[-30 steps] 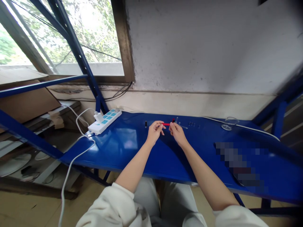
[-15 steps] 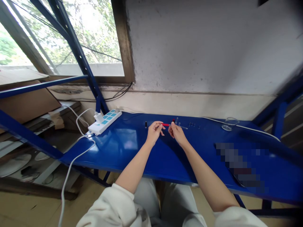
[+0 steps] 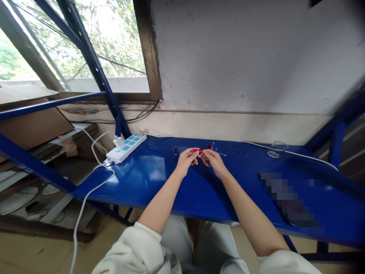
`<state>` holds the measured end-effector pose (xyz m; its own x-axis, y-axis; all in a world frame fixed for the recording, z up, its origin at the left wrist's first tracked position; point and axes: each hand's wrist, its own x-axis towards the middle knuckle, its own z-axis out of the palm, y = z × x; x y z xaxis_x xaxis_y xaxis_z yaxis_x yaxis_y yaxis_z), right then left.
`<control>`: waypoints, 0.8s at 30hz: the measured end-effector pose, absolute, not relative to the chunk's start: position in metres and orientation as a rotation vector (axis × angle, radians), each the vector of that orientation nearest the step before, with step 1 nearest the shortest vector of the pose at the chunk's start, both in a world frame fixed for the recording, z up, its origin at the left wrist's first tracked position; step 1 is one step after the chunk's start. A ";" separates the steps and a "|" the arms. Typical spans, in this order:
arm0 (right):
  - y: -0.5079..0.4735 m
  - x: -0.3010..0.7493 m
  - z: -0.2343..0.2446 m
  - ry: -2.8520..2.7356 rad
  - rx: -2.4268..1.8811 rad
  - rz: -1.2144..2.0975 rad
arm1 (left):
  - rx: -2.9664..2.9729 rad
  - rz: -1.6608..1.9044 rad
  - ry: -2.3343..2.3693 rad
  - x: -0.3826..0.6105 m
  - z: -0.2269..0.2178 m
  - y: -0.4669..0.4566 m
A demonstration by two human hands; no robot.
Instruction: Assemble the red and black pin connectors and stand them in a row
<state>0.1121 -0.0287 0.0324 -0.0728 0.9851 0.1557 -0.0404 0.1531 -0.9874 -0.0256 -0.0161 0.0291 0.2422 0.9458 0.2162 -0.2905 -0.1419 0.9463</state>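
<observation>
Above the blue table, my left hand [image 3: 186, 161] pinches a slim red pen-like tube [image 3: 197, 150] near its left part. From the other side, my right hand [image 3: 212, 161] has its fingers closed on the tube's right end, hiding that end. Just beyond my right hand lie a small dark red piece [image 3: 208, 145] and small clear pieces [image 3: 212, 145]. A thin clear stick [image 3: 221, 154] shows to the right of my right hand, partly covered by it. A small black cylinder [image 3: 176, 150] stands upright to the left of my left hand.
Several tiny dark parts [image 3: 231, 150] sit farther right. A clear glass or cup [image 3: 276, 150] is near the back right, by a white cable [image 3: 310, 156]. A blurred-out dark object [image 3: 288, 199] lies at the right front. A white power strip [image 3: 127, 147] with a plug occupies the left.
My right hand has shifted slightly and its fingers now meet the red tube closer to my left hand. Less of the tube shows; the small dark red piece behind is more exposed.
</observation>
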 end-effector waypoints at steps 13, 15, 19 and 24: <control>-0.026 0.116 0.032 -1.547 -1.075 0.825 | 1.191 1.381 0.874 -0.026 0.029 -0.014; -0.025 0.117 0.031 -1.646 -1.109 0.683 | 1.184 1.402 0.901 -0.026 0.028 -0.013; -0.024 0.123 0.030 -1.829 -1.221 0.455 | 1.220 1.473 0.949 -0.026 0.028 -0.011; -0.027 0.140 0.029 -1.781 -1.428 0.580 | 1.287 1.587 0.999 -0.027 0.021 -0.007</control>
